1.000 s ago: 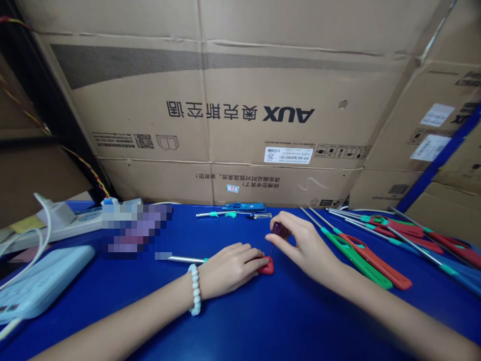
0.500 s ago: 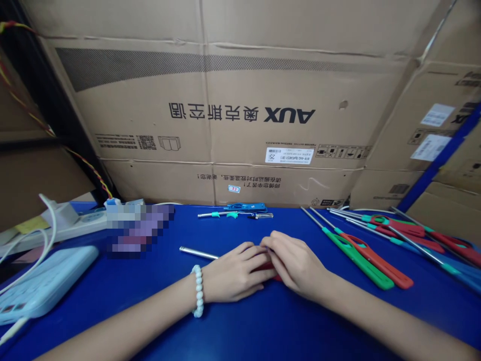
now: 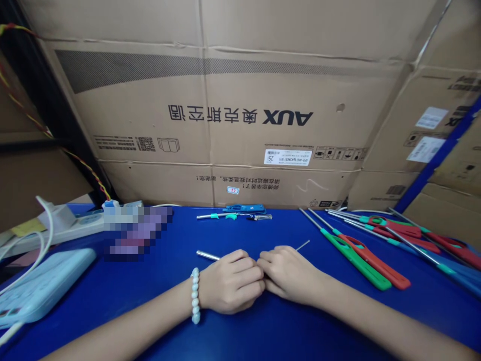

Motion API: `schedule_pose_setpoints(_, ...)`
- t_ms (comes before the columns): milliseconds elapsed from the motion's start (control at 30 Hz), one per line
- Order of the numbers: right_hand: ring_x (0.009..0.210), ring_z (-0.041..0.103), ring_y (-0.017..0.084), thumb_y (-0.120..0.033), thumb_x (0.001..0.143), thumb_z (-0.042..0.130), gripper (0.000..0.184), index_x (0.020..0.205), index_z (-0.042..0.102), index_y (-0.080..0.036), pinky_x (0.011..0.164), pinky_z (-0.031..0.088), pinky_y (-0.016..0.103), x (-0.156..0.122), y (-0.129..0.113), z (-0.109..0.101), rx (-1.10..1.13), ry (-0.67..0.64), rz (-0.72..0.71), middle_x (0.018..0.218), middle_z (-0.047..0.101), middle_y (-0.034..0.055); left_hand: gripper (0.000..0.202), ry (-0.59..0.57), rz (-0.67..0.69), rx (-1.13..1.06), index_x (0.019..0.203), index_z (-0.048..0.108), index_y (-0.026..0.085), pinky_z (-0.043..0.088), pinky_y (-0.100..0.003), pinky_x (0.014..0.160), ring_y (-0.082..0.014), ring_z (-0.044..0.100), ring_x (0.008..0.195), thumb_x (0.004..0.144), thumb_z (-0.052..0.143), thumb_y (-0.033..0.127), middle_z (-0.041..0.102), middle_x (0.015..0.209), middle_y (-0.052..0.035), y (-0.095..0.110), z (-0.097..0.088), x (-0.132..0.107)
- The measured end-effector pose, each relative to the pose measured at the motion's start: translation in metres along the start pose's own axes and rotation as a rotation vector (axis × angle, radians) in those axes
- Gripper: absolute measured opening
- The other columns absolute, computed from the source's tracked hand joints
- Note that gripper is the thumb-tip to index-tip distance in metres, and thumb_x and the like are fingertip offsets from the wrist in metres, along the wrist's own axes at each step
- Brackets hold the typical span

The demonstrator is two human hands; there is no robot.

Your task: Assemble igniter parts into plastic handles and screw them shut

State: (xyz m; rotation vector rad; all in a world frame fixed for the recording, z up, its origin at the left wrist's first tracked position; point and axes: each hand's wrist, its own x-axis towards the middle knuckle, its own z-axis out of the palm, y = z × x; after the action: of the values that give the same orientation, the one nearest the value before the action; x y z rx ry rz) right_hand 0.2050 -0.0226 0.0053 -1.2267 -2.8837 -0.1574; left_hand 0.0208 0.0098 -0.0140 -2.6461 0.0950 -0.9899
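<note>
Over the blue tabletop (image 3: 210, 336), a gas lighter (image 3: 208, 255) pokes its silver tube out past the left hand (image 3: 236, 282), curled around its hidden body. Against that hand, the right hand (image 3: 289, 275) closes over a screwdriver (image 3: 302, 245), shaft showing near a green lighter (image 3: 363, 261).

Over the table (image 3: 210, 341), the left hand (image 3: 236, 281) touches the right hand (image 3: 287, 273); a lighter tube (image 3: 208, 255) juts out left of the left hand, a screwdriver shaft (image 3: 303, 245) behind the right. Farther back, a pen (image 3: 262, 217) lies before the cardboard panel (image 3: 233, 82). Rightward lie 2 gas lighters (image 3: 361, 263); a power strip (image 3: 87, 224) lies far left
</note>
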Motion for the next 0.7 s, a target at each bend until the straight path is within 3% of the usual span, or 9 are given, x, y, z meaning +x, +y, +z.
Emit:
schedule_pose_setpoints(133,0.064,0.066,0.022,-0.028,0.089,0.047,0.026,0.075,0.065,-0.015,0.057,0.04,0.027,-0.004,0.007,-0.008,-0.074,-0.087,0.121,0.07,0.068,0.008,0.018,-0.024,-0.001,0.001,0.08,0.056,0.012,0.041,-0.031,0.063,-0.0161,0.05,0.065,0.085,0.039,0.009,0.059,0.069,-0.0045,0.0,-0.001,0.001)
schedule_pose_setpoints(367,0.081,0.068,0.025,-0.02,0.083,0.055,0.017,0.082,0.071,-0.014,0.067,0.047,0.029,-0.018,0.041,-0.027,-0.15,-0.303,0.48,0.085,0.071,0.014,0.019,-0.121,-0.018,-0.021,0.08,0.056,0.012,0.039,-0.032,0.066,-0.016,0.05,0.066,0.087,0.039,0.01,0.058,0.07,-0.0045,-0.001,0.001,-0.001)
schedule_pose_setpoints(700,0.094,0.066,0.031,-0.011,0.081,0.052,0.023,0.097,0.069,-0.009,0.072,0.049,0.035,-0.03,0.096,-0.024,-0.191,-0.401,0.655,0.098,0.069,0.0195,0.022,-0.173,-0.038,-0.01,0.078,0.055,0.014,0.037,-0.031,0.066,-0.0161,0.046,0.064,0.088,0.036,0.01,0.054,0.067,-0.004,0.0,0.0,0.001)
